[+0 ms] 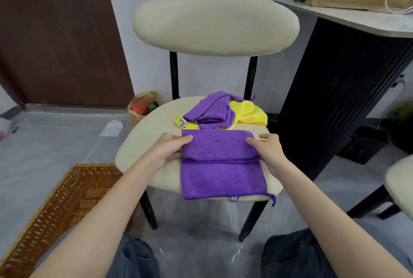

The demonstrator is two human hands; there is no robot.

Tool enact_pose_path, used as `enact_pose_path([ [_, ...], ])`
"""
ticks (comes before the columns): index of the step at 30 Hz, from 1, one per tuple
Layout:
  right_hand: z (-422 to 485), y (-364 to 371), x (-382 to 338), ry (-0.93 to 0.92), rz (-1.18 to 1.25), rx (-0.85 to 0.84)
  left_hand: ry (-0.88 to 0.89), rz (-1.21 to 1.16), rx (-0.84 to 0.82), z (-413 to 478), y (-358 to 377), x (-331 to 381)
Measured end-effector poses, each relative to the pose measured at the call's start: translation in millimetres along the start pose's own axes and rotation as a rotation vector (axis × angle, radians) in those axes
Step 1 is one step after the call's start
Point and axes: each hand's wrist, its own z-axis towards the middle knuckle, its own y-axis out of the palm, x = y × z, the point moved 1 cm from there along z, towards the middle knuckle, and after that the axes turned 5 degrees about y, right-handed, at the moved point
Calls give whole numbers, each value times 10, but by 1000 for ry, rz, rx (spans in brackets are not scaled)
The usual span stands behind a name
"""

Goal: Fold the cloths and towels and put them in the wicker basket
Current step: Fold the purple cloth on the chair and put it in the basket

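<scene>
Atop the chair (138, 143), left hand (169, 150) and right hand (270, 148) pinch purple cloth (223, 179) (half-folded).

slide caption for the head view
Left hand and right hand fold a purple cloth on a chair, wicker basket beside it.

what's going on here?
A person is folding a purple cloth on the chair seat: left hand and right hand pinch its folded-over flap at either side. A crumpled purple cloth and a yellow cloth lie behind it. The wicker basket sits on the floor at left, no cloth visible in it.
</scene>
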Motion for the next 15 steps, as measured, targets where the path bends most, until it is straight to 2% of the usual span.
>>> enact_pose_path([
  [4,-6,43,-1,-193,-180,52,123,110,143,75,92,-59],
  [7,0,58,-23,-340,-214,120,216,181,248,142,81,-90],
  [11,18,89,-10,-386,-250,102,298,337,293,145,100,-109],
  [15,67,96,35,-407,-316,91,368,448,272,71,119,-114],
])
